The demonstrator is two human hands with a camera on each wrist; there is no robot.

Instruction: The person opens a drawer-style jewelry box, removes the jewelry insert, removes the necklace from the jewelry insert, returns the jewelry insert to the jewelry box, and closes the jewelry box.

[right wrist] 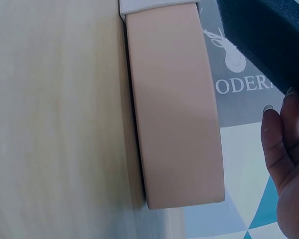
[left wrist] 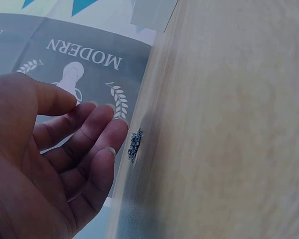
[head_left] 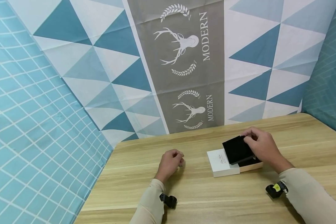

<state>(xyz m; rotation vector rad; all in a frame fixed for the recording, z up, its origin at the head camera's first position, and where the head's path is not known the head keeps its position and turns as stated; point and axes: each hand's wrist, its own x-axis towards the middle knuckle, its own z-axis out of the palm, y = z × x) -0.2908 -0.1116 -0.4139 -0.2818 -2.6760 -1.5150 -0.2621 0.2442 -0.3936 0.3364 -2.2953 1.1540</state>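
Note:
My right hand (head_left: 261,146) pinches a black foam pad (head_left: 237,150) by its edge, holding it tilted above a small box. The box has a white sleeve (head_left: 219,162) with small printing and a peach-coloured drawer (head_left: 251,168) pulled partway out to the right. Part of the drawer's dark inside shows under the pad. In the right wrist view the drawer's plain side fills the middle. My left hand (head_left: 170,161) is left of the box, fingers loosely curled and holding nothing. Beside its fingertips in the left wrist view, a small sparkling jewellery-like piece (left wrist: 135,145) lies on the table; its exact kind is unclear.
The wooden table (head_left: 196,199) extends around the box and both hands. Behind it hangs a patterned cloth (head_left: 190,77) with triangles and deer heads. Blue tiled-pattern sheeting (head_left: 44,124) lines the left side, with teal sheeting (head_left: 327,77) at the right.

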